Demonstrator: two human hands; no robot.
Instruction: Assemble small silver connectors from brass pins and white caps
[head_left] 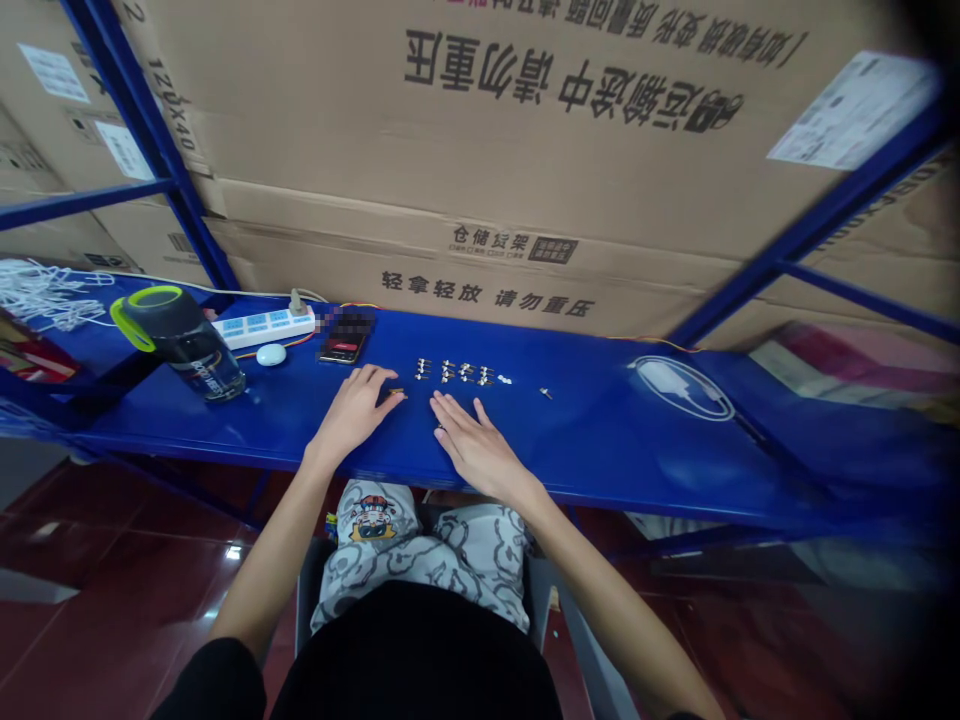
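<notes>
My left hand point(356, 410) rests at the blue table, thumb and index finger apart. A small brass-coloured piece point(397, 392) shows between their tips; whether they touch it is hard to tell. My right hand point(472, 440) lies nearly flat on the table with its fingers stretched out, and nothing shows in it. Just beyond both hands, several small white-and-metal parts point(466, 372) stand in short rows. A few small white pieces point(505, 380) lie at the right end of the rows. One more white-and-metal part point(546, 393) lies apart, farther right.
On the left are a dark bottle point(187, 345) with a lime-green loop, a white power strip point(266, 325), a pale oval object point(271, 355) and a phone point(346, 337). A coiled white cable point(684, 388) lies right. Large cardboard boxes point(480, 180) stand behind blue posts point(840, 190).
</notes>
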